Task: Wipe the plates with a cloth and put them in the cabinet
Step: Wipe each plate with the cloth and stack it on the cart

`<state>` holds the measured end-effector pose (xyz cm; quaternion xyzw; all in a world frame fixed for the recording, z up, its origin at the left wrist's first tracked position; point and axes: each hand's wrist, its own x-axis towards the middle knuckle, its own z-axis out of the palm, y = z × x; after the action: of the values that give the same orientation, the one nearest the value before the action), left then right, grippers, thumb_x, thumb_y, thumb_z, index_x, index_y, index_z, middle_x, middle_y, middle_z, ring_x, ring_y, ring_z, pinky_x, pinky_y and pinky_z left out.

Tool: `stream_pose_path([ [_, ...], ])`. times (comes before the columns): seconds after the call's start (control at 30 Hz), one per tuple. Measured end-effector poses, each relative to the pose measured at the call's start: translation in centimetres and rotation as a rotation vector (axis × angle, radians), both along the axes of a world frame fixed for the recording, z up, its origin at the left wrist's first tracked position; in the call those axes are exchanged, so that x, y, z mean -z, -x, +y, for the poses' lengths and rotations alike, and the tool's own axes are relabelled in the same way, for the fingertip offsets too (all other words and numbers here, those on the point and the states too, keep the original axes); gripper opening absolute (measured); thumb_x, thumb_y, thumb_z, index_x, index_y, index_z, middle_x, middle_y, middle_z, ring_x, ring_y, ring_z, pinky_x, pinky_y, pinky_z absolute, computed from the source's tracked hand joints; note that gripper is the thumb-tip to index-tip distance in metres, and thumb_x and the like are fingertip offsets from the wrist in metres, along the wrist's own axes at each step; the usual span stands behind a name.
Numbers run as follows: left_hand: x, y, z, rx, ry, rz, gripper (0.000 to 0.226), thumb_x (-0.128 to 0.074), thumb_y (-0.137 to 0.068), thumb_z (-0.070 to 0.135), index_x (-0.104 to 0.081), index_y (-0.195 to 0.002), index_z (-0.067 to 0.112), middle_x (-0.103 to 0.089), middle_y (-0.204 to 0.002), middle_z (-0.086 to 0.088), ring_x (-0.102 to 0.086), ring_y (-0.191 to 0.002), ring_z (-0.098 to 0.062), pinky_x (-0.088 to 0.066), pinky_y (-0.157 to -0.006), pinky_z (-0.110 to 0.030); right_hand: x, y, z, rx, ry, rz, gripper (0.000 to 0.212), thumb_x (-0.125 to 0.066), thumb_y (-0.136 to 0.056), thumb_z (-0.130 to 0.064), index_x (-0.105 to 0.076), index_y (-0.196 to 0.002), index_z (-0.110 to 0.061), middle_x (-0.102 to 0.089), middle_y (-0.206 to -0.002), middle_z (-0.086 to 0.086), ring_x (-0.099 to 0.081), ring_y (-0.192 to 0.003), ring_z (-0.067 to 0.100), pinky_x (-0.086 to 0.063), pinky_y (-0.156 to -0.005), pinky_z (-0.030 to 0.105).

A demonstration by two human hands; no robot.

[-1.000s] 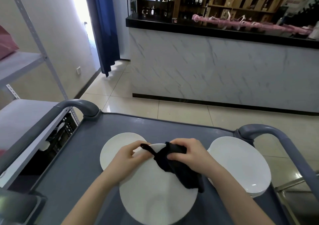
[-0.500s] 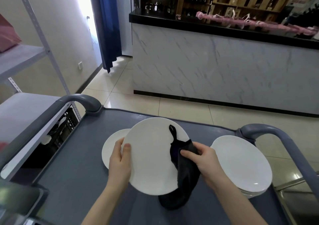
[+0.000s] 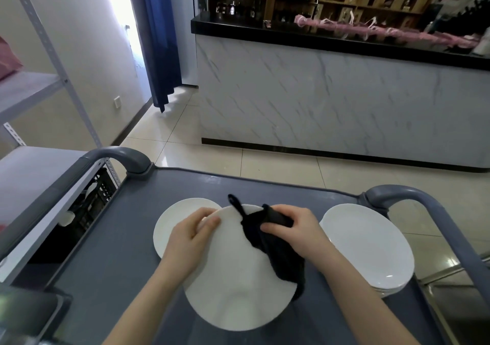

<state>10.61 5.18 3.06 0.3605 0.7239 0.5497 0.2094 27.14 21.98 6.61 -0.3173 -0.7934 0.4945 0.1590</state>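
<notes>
White plate (image 3: 238, 291) held above grey cart (image 3: 106, 278), far rim pinched by left hand (image 3: 191, 238), black cloth (image 3: 275, 252) gripped by right hand (image 3: 299, 233) against its right side. Farther back, another plate (image 3: 172, 220) lying left, plate stack (image 3: 371, 249) right.

Grey cart (image 3: 111, 278) standing on tiled floor (image 3: 278, 167), its flat top filling lower middle of view. Left handle (image 3: 119, 156) curving up at far left corner, right handle (image 3: 413, 193) arching at far right corner. White plate (image 3: 175, 220) lying flat on top, left of centre, right edge being hidden. Stack (image 3: 371, 246) of white plates sitting on right side, near right handle, well apart from plate. Dark object (image 3: 26, 310) showing at near left corner; whether it is lying on cart, cannot tell.
</notes>
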Motion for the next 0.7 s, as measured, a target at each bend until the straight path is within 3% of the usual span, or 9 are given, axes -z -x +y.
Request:
stream_pose_path([
  [0.1, 0.6, -0.5, -0.2, -0.218, -0.082, -0.173, 0.028, -0.056, -0.103, 0.024, -0.070, -0.088, 0.043, -0.071, -0.086, 0.021, -0.063, -0.077, 0.008, -0.047, -0.066, -0.012, 2.2, -1.9, -1.1, 0.184, 0.201, 0.077, 0.012, -0.078, -0.080, -0.011, -0.074, -0.090, -0.017, -0.076, -0.084, -0.002, -0.072, -0.084, 0.017, -0.057, -0.075, 0.030],
  [0.2, 1.0, -0.7, -0.3, -0.245, -0.074, -0.237, 0.028, -0.054, -0.103, 0.026, -0.071, -0.090, 0.043, -0.072, -0.089, 0.020, -0.064, -0.078, 0.006, -0.046, -0.070, -0.025, 3.9, -3.1, -2.0, 0.250, 0.327, 0.072, 0.012, -0.076, -0.081, -0.007, -0.074, -0.092, -0.012, -0.077, -0.086, 0.002, -0.072, -0.088, 0.023, -0.059, -0.078, 0.033],
  [0.3, 0.8, 0.0, -0.1, -0.134, -0.027, -0.157, 0.023, -0.054, -0.104, 0.027, -0.073, -0.098, 0.039, -0.073, -0.097, 0.020, -0.064, -0.088, 0.005, -0.046, -0.075, -0.025, 3.6, -3.3, -1.3, 0.221, 0.281, 0.054, 0.012, -0.077, -0.080, -0.007, -0.074, -0.090, -0.012, -0.076, -0.084, 0.001, -0.072, -0.086, 0.021, -0.058, -0.074, 0.028],
  [0.4, -0.2, 0.9, 0.9, 0.051, 0.012, -0.041, 0.019, -0.056, -0.103, 0.030, -0.073, -0.101, 0.039, -0.073, -0.102, 0.019, -0.064, -0.097, 0.004, -0.046, -0.077, -0.012, 2.0, -2.2, -0.4, 0.127, 0.124, 0.030, 0.013, -0.079, -0.078, -0.013, -0.073, -0.088, -0.019, -0.075, -0.082, -0.005, -0.070, -0.081, 0.011, -0.054, -0.071, 0.020],
  [0.5, -0.8, 0.7, 2.1, 0.249, 0.155, 0.040, 0.015, -0.059, -0.099, 0.044, -0.074, -0.097, 0.043, -0.074, -0.093, 0.017, -0.067, -0.089, 0.000, -0.047, -0.075, -0.010, 0.8, -0.5, -0.2, -0.033, -0.007, -0.031, 0.012, -0.079, -0.078, -0.017, -0.072, -0.086, -0.023, -0.072, -0.079, -0.007, -0.066, -0.079, 0.008, -0.051, -0.073, 0.022],
  [0.6, -1.0, 1.0, 2.3, 0.213, 0.170, -0.065, 0.014, -0.062, -0.095, 0.048, -0.073, -0.103, 0.044, -0.076, -0.093, 0.013, -0.070, -0.088, -0.004, -0.051, -0.074, -0.020, 0.8, -0.1, 0.0, -0.050, -0.005, -0.003, 0.009, -0.077, -0.080, -0.015, -0.072, -0.085, -0.021, -0.071, -0.079, -0.005, -0.066, -0.079, 0.013, -0.051, -0.075, 0.027],
  [0.7, -0.5, 1.2, 0.9, 0.049, 0.069, -0.186, 0.015, -0.065, -0.095, 0.044, -0.069, -0.109, 0.047, -0.075, -0.102, 0.017, -0.070, -0.094, -0.002, -0.050, -0.074, -0.021, 1.9, -1.2, 0.4, 0.133, 0.202, 0.151, 0.006, -0.076, -0.081, -0.011, -0.074, -0.084, -0.016, -0.073, -0.083, 0.006, -0.068, -0.078, 0.020, -0.054, -0.077, 0.036],
])
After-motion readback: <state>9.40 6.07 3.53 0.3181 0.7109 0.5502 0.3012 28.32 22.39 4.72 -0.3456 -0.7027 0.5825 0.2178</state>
